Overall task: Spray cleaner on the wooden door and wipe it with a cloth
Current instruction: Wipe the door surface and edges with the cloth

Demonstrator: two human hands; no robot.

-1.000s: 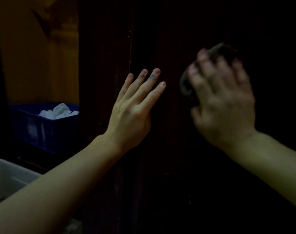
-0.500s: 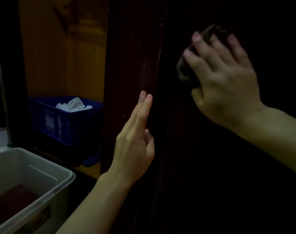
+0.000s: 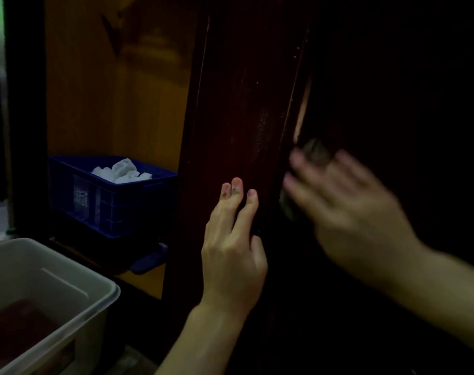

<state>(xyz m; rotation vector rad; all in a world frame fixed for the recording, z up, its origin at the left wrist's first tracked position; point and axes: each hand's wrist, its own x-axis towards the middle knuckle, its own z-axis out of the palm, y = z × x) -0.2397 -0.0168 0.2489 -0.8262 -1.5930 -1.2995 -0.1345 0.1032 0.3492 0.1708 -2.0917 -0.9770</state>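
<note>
Pressing a dark cloth (image 3: 313, 154) flat against the wooden door (image 3: 244, 104), the right hand (image 3: 349, 212) is blurred, fingers spread over the rag. Left hand (image 3: 231, 255) rests released, fingers straight on the door's dusty edge. Beyond it, a blue crate (image 3: 117, 201) with white rags (image 3: 122, 170) sits against yellow wall panelling (image 3: 109, 90); a grey tub (image 3: 54, 290) stands nearest, lower left, in a dim room.

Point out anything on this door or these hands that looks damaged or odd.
A pale sliver shows along the door moulding just above the cloth, like chipped finish or a gap; too dark to tell. The left hand has dark smudges on two fingertips. The right hand is motion-blurred.
</note>
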